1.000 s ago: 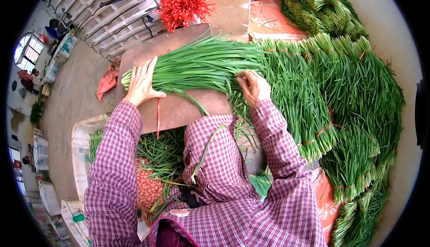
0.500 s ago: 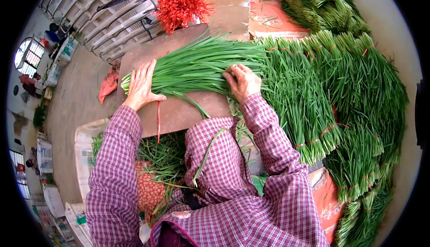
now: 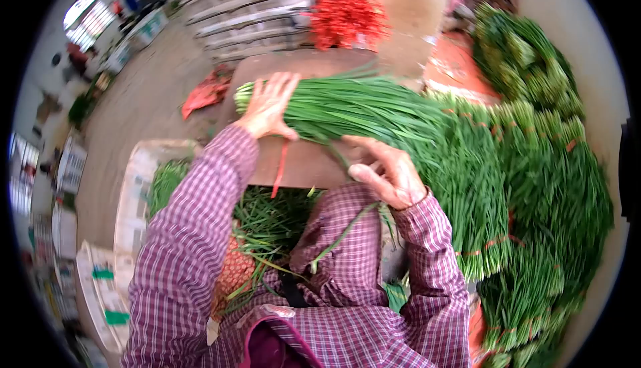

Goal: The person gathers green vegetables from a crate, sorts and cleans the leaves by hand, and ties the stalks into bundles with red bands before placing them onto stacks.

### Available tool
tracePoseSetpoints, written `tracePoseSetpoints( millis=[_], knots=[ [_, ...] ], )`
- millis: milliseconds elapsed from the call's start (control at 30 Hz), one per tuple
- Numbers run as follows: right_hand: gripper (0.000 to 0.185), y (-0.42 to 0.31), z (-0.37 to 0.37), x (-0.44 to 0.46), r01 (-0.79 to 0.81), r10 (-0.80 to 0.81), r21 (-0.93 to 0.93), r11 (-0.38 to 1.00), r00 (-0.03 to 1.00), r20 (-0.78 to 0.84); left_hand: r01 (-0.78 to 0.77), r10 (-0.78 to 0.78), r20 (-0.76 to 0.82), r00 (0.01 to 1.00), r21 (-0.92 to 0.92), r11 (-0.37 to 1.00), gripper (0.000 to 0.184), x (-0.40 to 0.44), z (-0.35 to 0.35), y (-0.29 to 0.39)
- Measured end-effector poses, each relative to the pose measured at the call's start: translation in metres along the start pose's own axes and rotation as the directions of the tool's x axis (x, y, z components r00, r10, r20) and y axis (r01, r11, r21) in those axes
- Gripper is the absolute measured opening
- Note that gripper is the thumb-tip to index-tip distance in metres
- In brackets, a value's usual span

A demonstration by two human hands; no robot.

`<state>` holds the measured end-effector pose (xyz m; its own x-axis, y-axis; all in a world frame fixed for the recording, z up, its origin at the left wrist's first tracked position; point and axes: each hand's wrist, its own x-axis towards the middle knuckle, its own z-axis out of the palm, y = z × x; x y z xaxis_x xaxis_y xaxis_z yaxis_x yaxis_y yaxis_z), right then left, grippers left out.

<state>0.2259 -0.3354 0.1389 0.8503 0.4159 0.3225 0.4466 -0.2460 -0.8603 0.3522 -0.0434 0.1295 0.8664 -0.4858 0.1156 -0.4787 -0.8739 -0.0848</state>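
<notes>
A thick bunch of garlic chives [image 3: 374, 104] lies across a brown board [image 3: 314, 161], pale cut ends to the left. My left hand [image 3: 270, 108] spans the bunch near those ends, fingers over the top and thumb along the near side, holding it against the board. From under the bunch, beside that thumb, a red tie strip [image 3: 280, 169] hangs down. My right hand [image 3: 388, 171] is just in front of the leaves, slightly blurred, with thumb and fingers apart and nothing visible between them. A loose chive leaf [image 3: 344, 238] rests on my knee.
Tied bunches of chives [image 3: 477, 201] are piled along my right side. Red tie strips hang in a bundle [image 3: 348, 18] beyond the board. A white crate [image 3: 127, 201] with greens stands at left, and loose leaves [image 3: 270, 218] lie below the board.
My right hand has come off the leaves toward me, and its closed fingers have spread. My left hand keeps its place on the bunch. The whole view has shifted.
</notes>
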Motion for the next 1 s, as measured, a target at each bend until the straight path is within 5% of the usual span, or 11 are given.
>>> tracePoseSetpoints(
  millis=[100,300,433,500,567,633,700,767,833,900,1000],
  knots=[
    [0.033,0.013,0.019,0.029,0.126,-0.149,-0.133,0.983,0.972,-0.184,0.008,-0.008,0.013,1.0,0.009,1.0,0.142,-0.003,-0.006,0.003],
    [0.027,0.016,0.037,0.077,0.156,-0.174,-0.278,0.948,0.984,-0.043,-0.024,0.014,-0.123,0.992,-0.073,0.997,0.137,-0.027,-0.025,0.015],
    [0.024,0.003,0.047,0.09,0.02,-0.011,-0.264,0.964,0.999,0.036,-0.022,-0.099,-0.259,0.961,-0.428,0.904,0.11,-0.126,-0.036,0.03],
    [0.025,-0.037,0.052,0.092,0.061,-0.004,-0.238,0.969,0.973,0.231,0.027,-0.188,-0.258,0.948,-0.523,0.852,0.087,-0.209,-0.033,0.028],
    [0.028,-0.08,0.074,0.092,0.13,-0.064,-0.106,0.986,0.877,0.477,0.275,-0.407,-0.18,0.896,-0.497,0.823,0.061,-0.303,-0.033,0.006],
    [0.03,-0.106,0.109,0.1,0.206,-0.16,0.019,0.978,0.696,0.7,0.569,-0.663,-0.287,0.691,-0.35,0.744,0.045,-0.416,-0.026,-0.028],
    [0.03,-0.127,0.162,0.118,0.188,-0.113,0.02,0.982,0.5,0.859,0.852,-0.879,-0.332,0.342,-0.286,0.439,0.054,-0.558,-0.013,-0.056],
    [0.026,-0.142,0.201,0.135,0.551,-0.333,0.049,0.833,0.428,0.84,0.971,-0.954,-0.298,-0.014,-0.232,0.059,0.064,-0.709,0.007,-0.063],
    [0.026,-0.134,0.253,0.145,0.727,-0.526,0.041,0.686,0.456,0.718,0.98,-0.954,-0.244,-0.176,-0.13,-0.148,0.073,-0.765,0.012,-0.049],
    [0.025,-0.121,0.326,0.157,0.787,-0.671,0.17,0.593,0.367,0.644,0.95,-0.933,-0.189,-0.306,0.003,-0.312,0.084,-0.78,0.005,-0.035],
    [0.03,-0.139,0.438,0.152,0.729,-0.531,0.13,0.672,0.352,0.771,0.741,-0.889,0.077,-0.451,-0.523,-0.421,0.075,-0.747,0.014,-0.033]
  ],
)
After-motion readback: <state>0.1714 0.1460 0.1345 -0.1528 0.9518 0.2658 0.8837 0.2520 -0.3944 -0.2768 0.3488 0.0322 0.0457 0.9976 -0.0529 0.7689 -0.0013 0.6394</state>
